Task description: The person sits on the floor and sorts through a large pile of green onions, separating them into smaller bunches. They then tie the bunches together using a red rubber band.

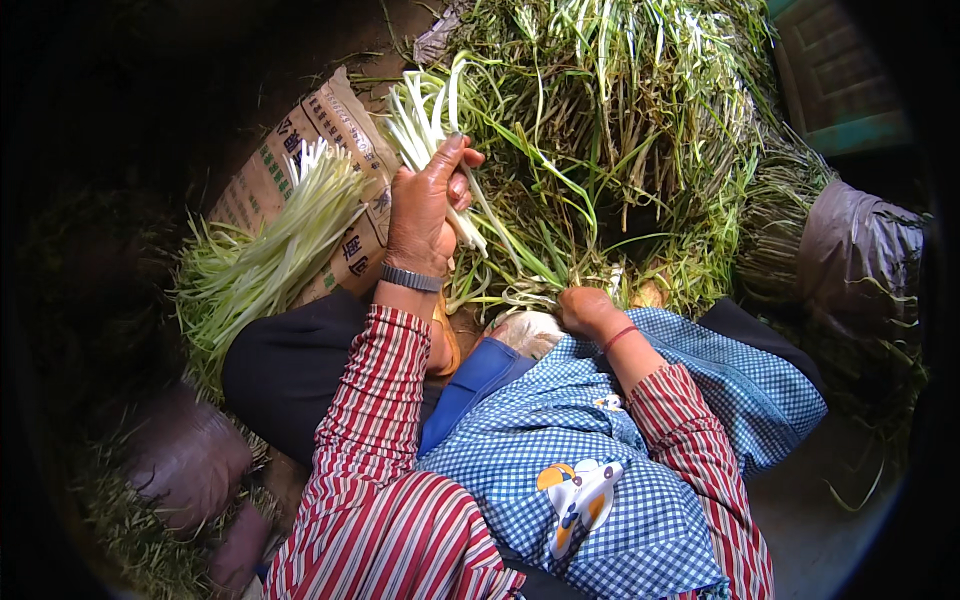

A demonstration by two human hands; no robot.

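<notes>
My left hand (431, 199) is raised and closed around a small bunch of white-stemmed, chive-like stalks (414, 124), thumb uppermost. Loose ends hang below the fist. Lower and to the right, my right hand (589, 311) is bent down at the edge of the green leaves, by my apron. Its fingers are hidden, and a green stalk (538, 266) runs up to it. To the left, a larger sheaf of pale-stemmed chive-like stalks (289, 240) lies across a printed brown paper sack (251, 180), white ends towards the top.
A large heap of uncleaned green stalks (622, 120) fills the ground ahead. Bundles partly wrapped in plastic (855, 247) stand at the right, and another plastic wrap (187, 457) lies lower left. A green-edged wooden panel (844, 75) is at the upper right. My bent knees flank the work.
</notes>
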